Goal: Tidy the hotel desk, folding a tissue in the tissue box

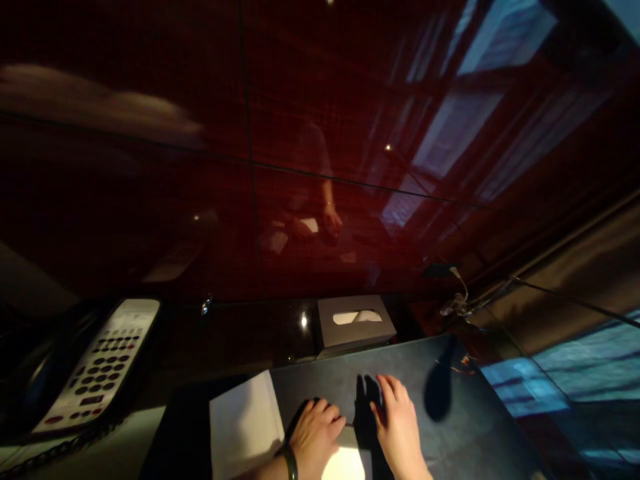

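My left hand (317,433), with a dark band at its wrist, rests palm down between a white open page (245,423) and a brightly lit pale sheet (344,463). Its fingers are stretched forward, slightly bent and somewhat apart; what lies beneath the palm is hidden. To the right, my right hand (400,427) is over the dark desk mat (420,373). Its thumb stands apart from its fingers, and nothing shows between them. The hand throws a dark shadow onto the mat on its left side. Whether the page and the sheet belong together I cannot tell.
A grey tissue box (353,330) stands behind the mat. On the left is a desk telephone (107,363) with a coiled cord (75,440). A white cable (457,303) lies at the back right. A glossy dark red panel (300,133) rises behind, reflecting the hands.
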A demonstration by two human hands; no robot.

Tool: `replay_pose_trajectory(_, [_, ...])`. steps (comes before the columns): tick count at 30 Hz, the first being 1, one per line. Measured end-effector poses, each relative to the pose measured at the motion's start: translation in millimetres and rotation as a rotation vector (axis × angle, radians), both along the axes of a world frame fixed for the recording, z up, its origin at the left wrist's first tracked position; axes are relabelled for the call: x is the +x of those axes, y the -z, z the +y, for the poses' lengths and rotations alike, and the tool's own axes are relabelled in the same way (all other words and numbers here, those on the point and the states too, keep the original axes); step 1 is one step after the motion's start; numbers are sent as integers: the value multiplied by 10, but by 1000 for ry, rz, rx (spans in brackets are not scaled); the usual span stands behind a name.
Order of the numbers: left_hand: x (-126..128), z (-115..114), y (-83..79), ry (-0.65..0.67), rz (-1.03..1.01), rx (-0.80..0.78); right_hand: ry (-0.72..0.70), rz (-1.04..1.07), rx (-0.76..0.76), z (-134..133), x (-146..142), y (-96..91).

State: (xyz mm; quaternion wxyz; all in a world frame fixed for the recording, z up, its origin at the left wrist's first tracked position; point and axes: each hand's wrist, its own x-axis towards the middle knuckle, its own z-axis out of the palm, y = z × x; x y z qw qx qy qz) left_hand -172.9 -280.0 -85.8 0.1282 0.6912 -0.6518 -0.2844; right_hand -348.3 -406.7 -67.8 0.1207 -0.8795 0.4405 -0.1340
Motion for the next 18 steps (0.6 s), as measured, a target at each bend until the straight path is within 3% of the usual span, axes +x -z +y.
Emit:
replay_pose_trajectory(2, [53,231,8,-150,60,20,-115,21,-88,-295,477,-262])
replay_pose_trajectory(5, [428,654,63,-409,43,-9,-312,130,-103,-626,1109,-469])
replay_pose_trajectory(7, [800,921,115,-585,-101,-83,-393,185,-69,-777,1331,-523])
replay_pose_trajectory(9, [1145,1107,175,-711,-239,-110,-412,191,-56,-898,1358,-580])
replay_pose_trajectory(13, [1469,1167,262,-708,-301,-90,-283,-33,-111,-1152,887,-839])
replay_pose_trajectory(16, [1483,1067,188,-682,-183,-57,-156,-245,-156,-1366,195,-1053])
replay_pose_trajectory(18, [1494,1006,86,-667,-62,-12,-98,-278,-172,-1471,-356,-1056])
